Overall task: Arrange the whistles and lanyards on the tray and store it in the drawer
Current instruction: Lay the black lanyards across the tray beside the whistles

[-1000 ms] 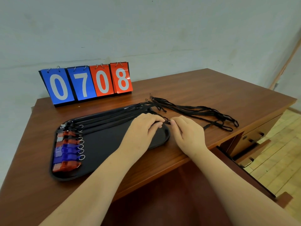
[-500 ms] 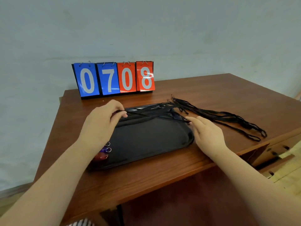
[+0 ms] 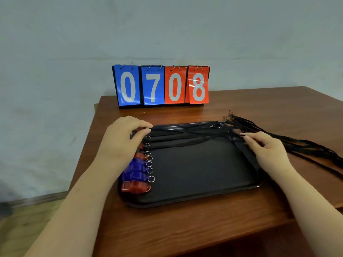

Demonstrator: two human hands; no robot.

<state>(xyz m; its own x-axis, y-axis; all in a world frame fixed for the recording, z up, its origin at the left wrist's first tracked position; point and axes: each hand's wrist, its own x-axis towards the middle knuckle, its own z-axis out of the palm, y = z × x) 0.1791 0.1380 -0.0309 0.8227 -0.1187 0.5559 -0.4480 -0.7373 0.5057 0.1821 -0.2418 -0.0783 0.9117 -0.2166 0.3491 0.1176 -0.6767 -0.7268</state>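
So the black tray (image 3: 194, 182) sits mid-frame on the table (image 3: 185, 229), red and blue whistles (image 3: 137, 175) lined up along its left edge, black lanyards (image 3: 194, 132) running across the top and spilling off to the right. Compared with half a second ago, more whistles show. Left hand (image 3: 120, 143) fingers (image 3: 143, 132) curl together on the lanyards' left ends; right hand (image 3: 269, 151) lies flat, fingers slightly apart, on the cords at the tray's upper-right corner.

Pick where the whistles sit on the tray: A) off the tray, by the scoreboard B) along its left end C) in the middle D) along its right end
B: the red and blue whistles lie in a column along the left end of the black tray, partly under the left hand.
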